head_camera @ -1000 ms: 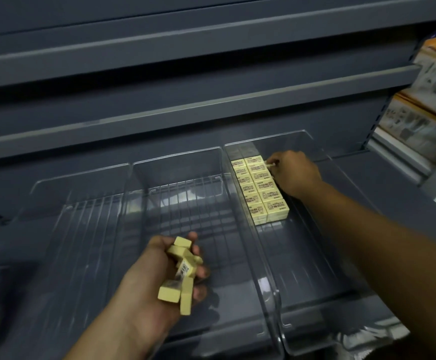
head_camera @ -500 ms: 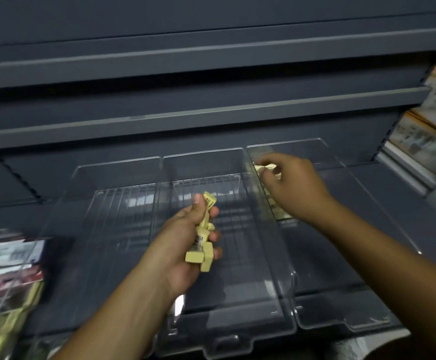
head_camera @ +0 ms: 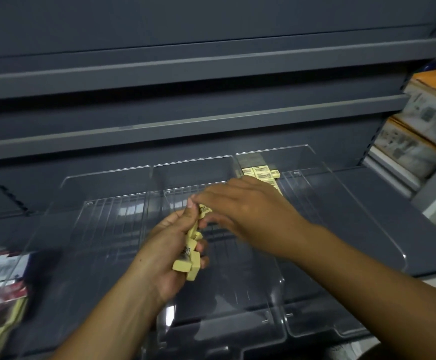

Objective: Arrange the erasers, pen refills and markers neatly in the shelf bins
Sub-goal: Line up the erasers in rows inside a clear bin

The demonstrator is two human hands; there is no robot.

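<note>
My left hand [head_camera: 168,245] is closed around a loose bunch of yellow erasers [head_camera: 189,259], held above the middle clear bin [head_camera: 219,331]. My right hand [head_camera: 240,203] reaches across from the right, and its fingertips pinch the top eraser [head_camera: 204,210] of that bunch. A neat row of yellow erasers [head_camera: 262,172] lies at the back left of the right clear bin [head_camera: 341,326], partly hidden behind my right hand. The left clear bin [head_camera: 102,188] holds nothing that I can see.
Grey metal shelves [head_camera: 185,66] run above the bins. Packaged goods [head_camera: 419,131] are stacked on the shelf unit at right. More packets [head_camera: 1,289] show through the plastic at lower left. The grey shelf surface [head_camera: 393,222] extends to the right of the bins.
My right hand left the row of erasers in the right bin and moved left to the bunch in my left hand. The left hand stayed over the middle bin.
</note>
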